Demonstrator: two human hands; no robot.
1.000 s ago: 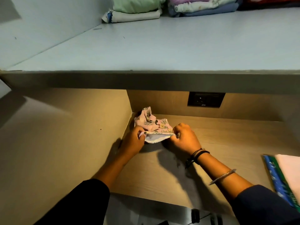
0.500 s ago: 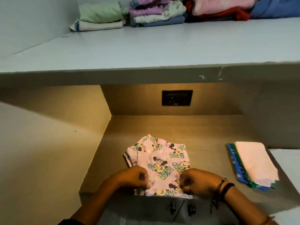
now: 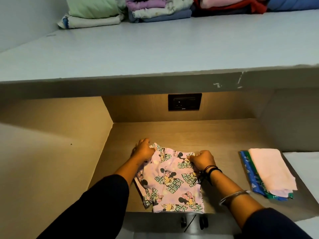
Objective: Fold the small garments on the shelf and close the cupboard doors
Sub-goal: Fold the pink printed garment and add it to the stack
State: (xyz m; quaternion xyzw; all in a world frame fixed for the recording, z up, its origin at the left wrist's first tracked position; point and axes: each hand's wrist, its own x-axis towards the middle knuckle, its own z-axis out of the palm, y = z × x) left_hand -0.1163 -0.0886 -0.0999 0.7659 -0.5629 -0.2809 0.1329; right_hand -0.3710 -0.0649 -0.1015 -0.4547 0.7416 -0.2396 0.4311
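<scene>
A: Identify the large structures first.

B: A pale grey-blue upper shelf (image 3: 172, 49) spans the top of the view. Below it sits a light wood-grain lower shelf (image 3: 215, 135), lit from above, with a black rectangular wall socket (image 3: 184, 101) on its back panel.

A: Contents of the upper shelf?

B: Stacks of folded cloth along the rear edge: a mint-green bundle over a white one (image 3: 93, 12) at left, a purple, white and blue stack (image 3: 158, 11) in the centre, a pink and red stack (image 3: 229, 4) at right.

A: Location of the task item?

B: The small pink cotton garment printed with cartoon mice (image 3: 172, 180) lies flat on the lower shelf, front centre, its near hem at the shelf's front edge. Well to its right is a folded pale pink cloth on top of folded blue and green patterned cloths (image 3: 269, 171).

A: Condition of the hands?

B: The left hand (image 3: 144, 150) pinches the garment's far left corner. The right hand (image 3: 203, 160) is clenched on the far right edge (its wrist carries black thread bands (image 3: 210, 169) and a thin silver bangle (image 3: 233, 195)). Both arms wear dark sleeves (image 3: 96, 209).
</scene>
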